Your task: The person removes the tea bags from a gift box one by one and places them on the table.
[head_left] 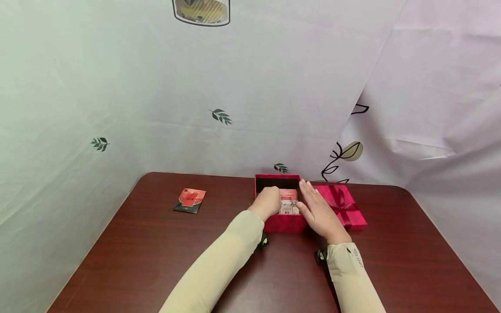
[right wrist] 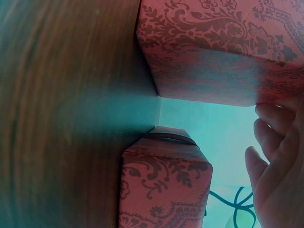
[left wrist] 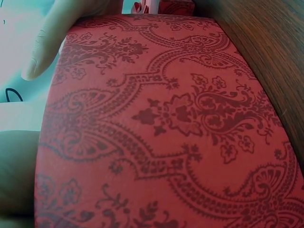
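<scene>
A red patterned gift box (head_left: 285, 224) stands without its lid near the back of the table. Inside, red packets (head_left: 288, 194) and small clear-wrapped pieces (head_left: 288, 208) show. My left hand (head_left: 268, 202) reaches over the front left of the box; its fingers are hidden inside, and what they hold cannot be seen. The left wrist view is filled by the box's front wall (left wrist: 161, 109). My right hand (head_left: 318, 215) rests at the box's right rim, fingers extended and thumb over the opening. In the right wrist view its fingers (right wrist: 273, 128) are by the box's upper edge.
The red lid (head_left: 352, 217) with a dark red ribbon bow lies right of the box. Far to the left lies a flat red and dark packet (head_left: 189, 201). Behind the brown table (head_left: 156, 261) hangs a white curtain (head_left: 164, 87).
</scene>
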`<state>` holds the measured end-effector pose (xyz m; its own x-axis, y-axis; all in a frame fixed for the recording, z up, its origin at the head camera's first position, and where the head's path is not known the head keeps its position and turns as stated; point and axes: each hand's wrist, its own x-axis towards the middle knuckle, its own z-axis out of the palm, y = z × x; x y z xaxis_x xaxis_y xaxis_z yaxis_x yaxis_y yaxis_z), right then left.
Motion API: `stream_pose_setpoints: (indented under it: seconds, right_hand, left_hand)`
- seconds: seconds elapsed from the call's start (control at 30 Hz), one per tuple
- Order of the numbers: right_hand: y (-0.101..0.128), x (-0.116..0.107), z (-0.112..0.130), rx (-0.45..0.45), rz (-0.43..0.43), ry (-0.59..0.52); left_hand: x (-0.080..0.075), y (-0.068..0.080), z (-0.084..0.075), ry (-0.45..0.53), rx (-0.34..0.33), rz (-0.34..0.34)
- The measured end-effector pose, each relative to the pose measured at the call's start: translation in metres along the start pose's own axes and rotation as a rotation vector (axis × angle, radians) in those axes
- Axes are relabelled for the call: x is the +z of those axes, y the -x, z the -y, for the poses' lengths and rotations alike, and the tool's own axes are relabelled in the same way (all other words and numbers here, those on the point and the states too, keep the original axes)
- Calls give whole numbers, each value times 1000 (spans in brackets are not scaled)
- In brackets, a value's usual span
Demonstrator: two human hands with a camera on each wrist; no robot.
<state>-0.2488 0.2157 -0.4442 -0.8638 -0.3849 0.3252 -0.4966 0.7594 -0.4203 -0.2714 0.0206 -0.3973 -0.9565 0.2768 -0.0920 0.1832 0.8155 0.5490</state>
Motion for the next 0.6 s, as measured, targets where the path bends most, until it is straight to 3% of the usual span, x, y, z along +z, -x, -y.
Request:
stream_pose_setpoints:
  seconds: [0.3,0.6]
  right_hand:
    - [0,0,-1,-6,-1,-8]
    - [1,0,-1,8,7,-16]
  left_hand:
    - [1,1,-1,17,-18,19]
    - [2,-2,2,28,7,-13]
